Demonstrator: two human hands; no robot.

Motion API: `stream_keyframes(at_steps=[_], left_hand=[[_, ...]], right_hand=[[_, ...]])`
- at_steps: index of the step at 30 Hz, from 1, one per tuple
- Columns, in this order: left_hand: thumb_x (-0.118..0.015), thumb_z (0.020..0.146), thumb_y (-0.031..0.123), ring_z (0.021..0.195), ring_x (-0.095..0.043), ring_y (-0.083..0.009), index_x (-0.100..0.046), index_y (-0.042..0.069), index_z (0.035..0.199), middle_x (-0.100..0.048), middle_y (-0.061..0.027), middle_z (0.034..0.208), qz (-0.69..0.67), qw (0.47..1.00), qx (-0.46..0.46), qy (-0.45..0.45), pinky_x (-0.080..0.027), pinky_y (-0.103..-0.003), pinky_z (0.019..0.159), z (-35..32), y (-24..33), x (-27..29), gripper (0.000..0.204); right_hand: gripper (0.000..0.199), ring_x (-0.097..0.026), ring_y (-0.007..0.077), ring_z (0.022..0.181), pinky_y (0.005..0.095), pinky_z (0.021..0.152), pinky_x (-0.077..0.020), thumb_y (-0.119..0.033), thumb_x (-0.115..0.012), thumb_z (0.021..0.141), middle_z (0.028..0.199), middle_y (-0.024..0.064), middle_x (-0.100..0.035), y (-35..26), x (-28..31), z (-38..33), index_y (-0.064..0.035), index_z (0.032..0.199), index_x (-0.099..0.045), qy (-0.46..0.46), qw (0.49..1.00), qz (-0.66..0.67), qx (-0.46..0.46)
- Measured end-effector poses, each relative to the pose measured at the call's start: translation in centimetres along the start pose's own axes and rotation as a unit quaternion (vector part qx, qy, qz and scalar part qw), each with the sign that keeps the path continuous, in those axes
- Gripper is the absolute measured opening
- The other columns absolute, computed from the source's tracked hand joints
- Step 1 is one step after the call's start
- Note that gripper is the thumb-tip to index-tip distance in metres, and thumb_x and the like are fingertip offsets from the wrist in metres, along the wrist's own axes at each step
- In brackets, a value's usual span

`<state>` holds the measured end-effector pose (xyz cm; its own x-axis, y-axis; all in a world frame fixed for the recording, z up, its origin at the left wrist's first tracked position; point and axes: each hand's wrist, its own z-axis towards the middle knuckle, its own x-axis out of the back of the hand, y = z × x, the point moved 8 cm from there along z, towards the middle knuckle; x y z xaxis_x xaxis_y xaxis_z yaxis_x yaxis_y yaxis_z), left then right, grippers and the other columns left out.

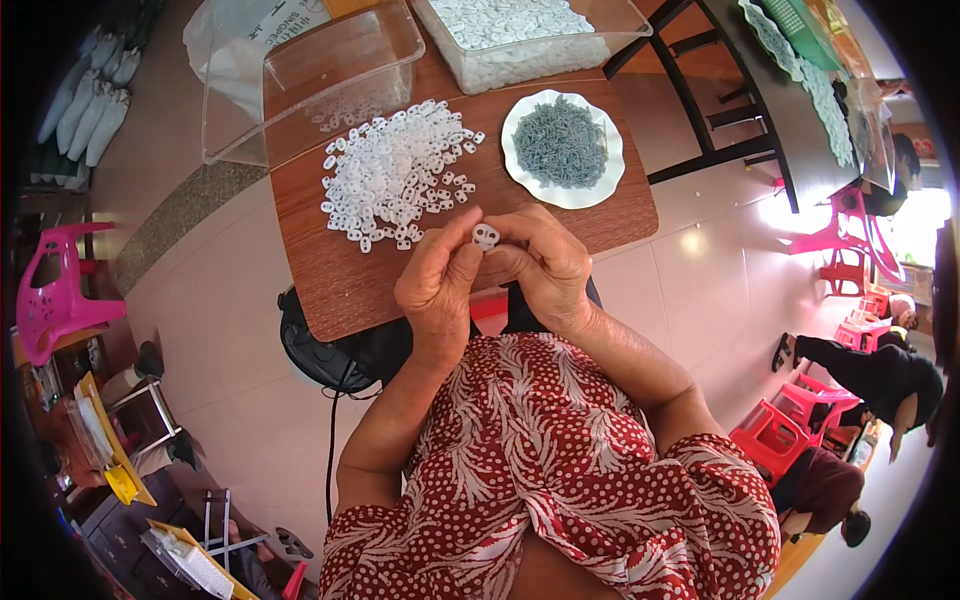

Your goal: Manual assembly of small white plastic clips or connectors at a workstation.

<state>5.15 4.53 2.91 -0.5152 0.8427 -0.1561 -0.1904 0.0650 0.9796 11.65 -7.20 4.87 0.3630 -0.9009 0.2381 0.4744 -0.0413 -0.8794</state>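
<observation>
both hands up over the near edge of the small brown wooden table [340, 280], meeting in the middle. left hand [438, 285] curled, fingertips pressed together on the left side of a small white plastic piece with two holes [486, 236]; right hand [545, 265] closed in from the other side, thumb and forefinger pinching the same piece. held clear of the tabletop, just near of the loose heap of small white plastic pieces [395, 175] spread across the far left of the table. to the right of that heap, a white scalloped plate [515, 165] filled with small grey-blue metal bits [560, 140]. further back, an empty clear plastic tub [310, 85] tilted at the far left corner, and a clear plastic tub full of white pieces [520, 40] at the far edge. whether a grey bit already sits between the right fingertips: too small to tell. for doing this well, probably best to keep the white piece steady in the left pinch, holes facing up toward the eye, and let the right fingertips do the fine work. light pressure, since a small smooth part like this could squirt out of a hard squeeze. keeping the hands close over the table would mean a dropped part lands on wood and not in the lap of the red patterned dress [560, 470]. plate close on the right, heap close on the left, short reaches either way.
</observation>
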Motion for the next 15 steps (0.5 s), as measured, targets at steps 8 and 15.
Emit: stream_keyframes(at_steps=[8, 15], left_hand=[[-0.06, 0.086, 0.007, 0.082, -0.052, -0.0093, -0.063, -0.002, 0.104, -0.059, -0.0026, 0.09, 0.005, 0.999, -0.035, -0.011, -0.042, -0.022, 0.074, -0.04, -0.24, -0.1, 0.02], [-0.06, 0.087, 0.007, 0.081, -0.051, -0.0089, -0.063, -0.003, 0.102, -0.059, -0.0023, 0.09, 0.024, 0.999, -0.042, -0.007, -0.042, -0.021, 0.074, -0.15, -0.54, -0.05, 0.018]], right_hand=[[0.03, -0.056, 0.0213, 0.068, 0.0298, 0.058, -0.0445, 0.004, -0.067, 0.067, 0.077, 0.0082, -0.06, -0.42, -0.09, -0.35, -0.0001, 0.096, -0.061, 0.015, 0.999, -0.035, 0.034], [0.029, -0.052, 0.0147, 0.066, 0.0241, 0.056, -0.0424, 0.003, -0.066, 0.073, 0.079, 0.0073, -0.056, -0.45, -0.36, -0.49, 0.0022, 0.101, -0.059, 0.0, 0.997, -0.038, 0.066]])
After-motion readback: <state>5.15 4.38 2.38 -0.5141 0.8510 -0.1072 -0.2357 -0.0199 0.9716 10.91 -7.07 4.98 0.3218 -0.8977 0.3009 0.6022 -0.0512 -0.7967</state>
